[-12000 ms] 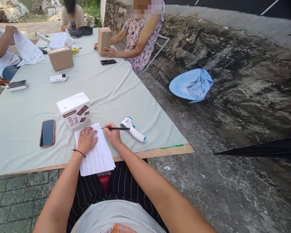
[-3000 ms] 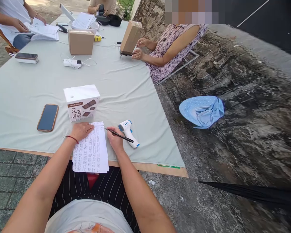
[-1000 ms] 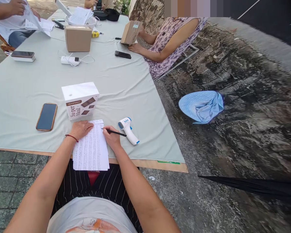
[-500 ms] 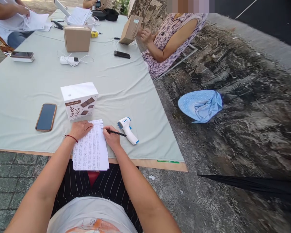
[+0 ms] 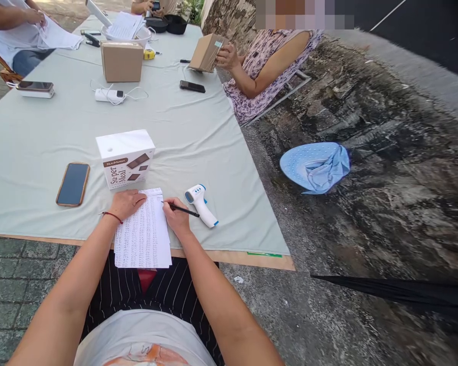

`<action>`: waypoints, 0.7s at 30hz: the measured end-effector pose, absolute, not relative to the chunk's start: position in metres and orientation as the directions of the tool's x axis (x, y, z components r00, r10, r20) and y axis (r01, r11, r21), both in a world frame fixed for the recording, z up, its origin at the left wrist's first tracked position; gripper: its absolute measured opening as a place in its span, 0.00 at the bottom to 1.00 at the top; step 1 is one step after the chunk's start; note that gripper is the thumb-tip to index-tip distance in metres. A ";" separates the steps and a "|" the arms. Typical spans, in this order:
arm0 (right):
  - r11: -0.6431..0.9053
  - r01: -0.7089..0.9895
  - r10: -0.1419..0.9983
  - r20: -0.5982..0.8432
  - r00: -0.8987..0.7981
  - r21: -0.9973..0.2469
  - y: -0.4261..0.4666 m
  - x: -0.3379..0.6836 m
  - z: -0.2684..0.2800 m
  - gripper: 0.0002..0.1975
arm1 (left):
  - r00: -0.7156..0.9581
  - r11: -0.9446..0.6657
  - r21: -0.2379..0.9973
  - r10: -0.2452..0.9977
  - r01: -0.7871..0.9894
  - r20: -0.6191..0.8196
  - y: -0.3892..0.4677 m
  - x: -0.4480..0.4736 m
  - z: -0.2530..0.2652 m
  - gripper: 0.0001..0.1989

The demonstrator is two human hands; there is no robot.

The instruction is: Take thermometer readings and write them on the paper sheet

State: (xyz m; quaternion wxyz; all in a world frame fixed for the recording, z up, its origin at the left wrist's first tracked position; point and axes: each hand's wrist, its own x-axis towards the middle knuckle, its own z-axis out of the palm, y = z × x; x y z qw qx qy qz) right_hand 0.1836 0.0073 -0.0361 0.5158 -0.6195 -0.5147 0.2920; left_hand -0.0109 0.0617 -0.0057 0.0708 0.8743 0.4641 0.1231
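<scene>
Holding a black pen (image 5: pixel 186 210) is the right hand (image 5: pixel 177 220).

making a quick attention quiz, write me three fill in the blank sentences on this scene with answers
The right hand holds a pen coloured ____.
The left hand rests on printed sheets; its wrist cord is coloured ____.
In this view, the nearest phone lies to the ____ of the white box.

Missing words: black; red; left

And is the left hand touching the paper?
Touching: the head view shows the left hand lying across the upper left part of the paper.
</scene>
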 end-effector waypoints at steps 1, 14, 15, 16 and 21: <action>0.086 0.354 0.924 0.207 0.322 -0.931 0.007 0.185 -0.037 0.10 | 0.534 -0.564 0.253 0.826 0.786 0.182 0.062 -0.012 -0.006 0.17; 0.332 0.916 0.929 0.247 -0.277 -0.224 0.038 0.218 -0.032 0.24 | -0.414 -0.280 0.774 0.715 0.568 0.563 0.075 -0.034 -0.013 0.14; 0.347 0.918 0.926 0.222 -0.304 -0.194 0.040 0.217 -0.030 0.23 | -0.478 -0.266 0.803 0.689 0.533 0.546 0.079 -0.036 -0.014 0.18; 0.361 0.916 0.923 0.207 -0.324 -0.176 0.041 0.217 -0.028 0.23 | -0.520 -0.255 0.826 0.674 0.502 0.524 0.082 -0.037 -0.014 0.23; 0.350 0.907 0.914 0.296 -0.277 -0.232 0.034 0.227 -0.019 0.25 | -0.435 -0.226 0.888 0.806 0.401 0.402 0.093 -0.046 -0.018 0.45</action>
